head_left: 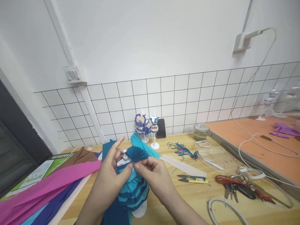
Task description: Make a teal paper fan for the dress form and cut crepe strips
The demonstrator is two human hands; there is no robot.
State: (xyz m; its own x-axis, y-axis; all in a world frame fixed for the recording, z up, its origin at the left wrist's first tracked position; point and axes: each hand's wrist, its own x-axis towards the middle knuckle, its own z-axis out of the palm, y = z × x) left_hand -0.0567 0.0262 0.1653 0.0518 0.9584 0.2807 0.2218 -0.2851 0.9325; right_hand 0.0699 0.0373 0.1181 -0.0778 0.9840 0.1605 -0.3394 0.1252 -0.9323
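A small white dress form (140,211) stands in front of me, wearing a tiered skirt (133,195) of light and dark blue crepe-like paper. At its chest sits a dark teal pleated fan (137,153). My left hand (112,175) curls around the form's shoulder, its thumb at the fan's base and its index finger pointing up. With thumb and fingertips, my right hand (156,175) pinches the fan's lower right edge. Dark teal sheet (110,209) lies under the form, and a lighter turquoise piece (140,142) lies behind it.
Two small dressed forms (142,126) (154,128) and a phone (161,128) stand by the wall. To the right lie thread snips (193,179), a pale strip (185,165), teal scraps (185,150), keys (241,187) and a tape roll (211,206). Coloured sheets (56,182) lie left.
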